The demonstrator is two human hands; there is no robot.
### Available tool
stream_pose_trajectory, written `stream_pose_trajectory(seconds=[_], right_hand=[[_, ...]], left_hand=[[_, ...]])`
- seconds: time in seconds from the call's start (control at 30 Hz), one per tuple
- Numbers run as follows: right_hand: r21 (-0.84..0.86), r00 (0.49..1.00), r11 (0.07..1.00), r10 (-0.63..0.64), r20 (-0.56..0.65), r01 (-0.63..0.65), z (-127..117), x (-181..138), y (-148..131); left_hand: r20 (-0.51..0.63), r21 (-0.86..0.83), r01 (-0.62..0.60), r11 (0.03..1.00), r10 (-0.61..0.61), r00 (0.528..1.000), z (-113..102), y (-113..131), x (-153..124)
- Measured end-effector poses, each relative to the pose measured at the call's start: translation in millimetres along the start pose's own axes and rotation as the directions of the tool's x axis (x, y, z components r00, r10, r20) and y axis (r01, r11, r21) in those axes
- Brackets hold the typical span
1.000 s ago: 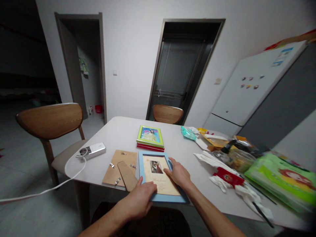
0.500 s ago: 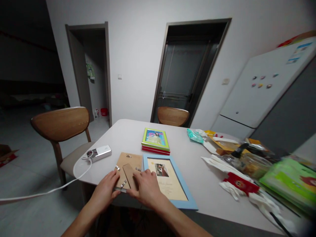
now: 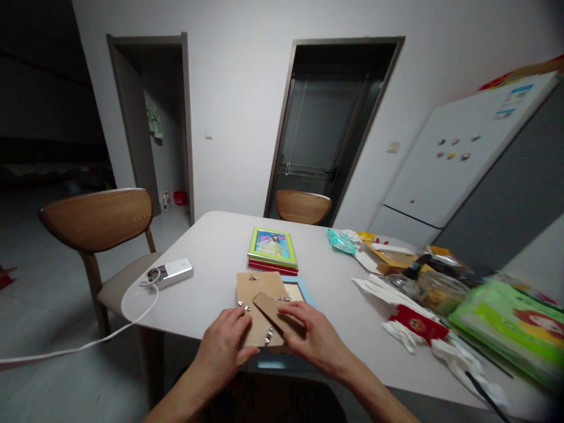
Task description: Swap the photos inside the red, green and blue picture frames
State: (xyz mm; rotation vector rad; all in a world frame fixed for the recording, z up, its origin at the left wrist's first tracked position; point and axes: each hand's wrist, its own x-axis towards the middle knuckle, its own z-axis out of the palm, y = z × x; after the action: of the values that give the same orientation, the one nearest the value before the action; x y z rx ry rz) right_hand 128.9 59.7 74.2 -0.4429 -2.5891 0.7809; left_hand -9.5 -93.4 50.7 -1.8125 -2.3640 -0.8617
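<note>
My left hand (image 3: 224, 341) grips the left edge of a brown frame backing board (image 3: 259, 283), its thumb at the near edge. On the right side, my right hand (image 3: 321, 339) holds the same board, fingers over its hinged stand leg (image 3: 274, 312). Small metal clips sit near the board's edges. Under the board lies a light blue picture frame (image 3: 310, 295), mostly covered, with only its right and far parts showing. Beyond them, a lime green picture frame (image 3: 251, 245) with a picture lies on top of red frames (image 3: 273, 269).
A silver device (image 3: 176, 269) with a white cable lies at the table's left. Along the right are a teal packet (image 3: 341, 241), a plastic tub (image 3: 440, 292), a red packet (image 3: 418, 324), crumpled tissues and a green package (image 3: 506, 329). Wooden chairs (image 3: 99, 220) stand by the table.
Both hands have moved the backing board to the right, from beside the blue frame to over it. The view has shifted slightly.
</note>
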Motion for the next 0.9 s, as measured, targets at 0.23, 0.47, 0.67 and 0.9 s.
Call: stream_pose_trajectory(seconds=[0.23,0.47,0.67,0.9], right_hand=[[-0.135,0.987,0.978,0.161,0.008,-0.159,-14,-27,58],[-0.325,0.994,0.942,0.062,-0.091,-0.088,12,-23,65],[-0.335,0.993,0.941,0.009,-0.119,-0.049,13,-20,69],[-0.427,0.975,0.883,0.127,-0.181,-0.194,13,7,83]], left_hand=[[0.139,0.016,-0.031,0.999,0.029,0.990,40,38,21],[0.213,-0.021,-0.088,0.996,0.090,0.973,45,30,16],[0.256,-0.052,-0.063,0.997,0.074,0.964,44,20,11],[0.307,-0.087,-0.045,0.995,0.069,0.949,37,14,13]])
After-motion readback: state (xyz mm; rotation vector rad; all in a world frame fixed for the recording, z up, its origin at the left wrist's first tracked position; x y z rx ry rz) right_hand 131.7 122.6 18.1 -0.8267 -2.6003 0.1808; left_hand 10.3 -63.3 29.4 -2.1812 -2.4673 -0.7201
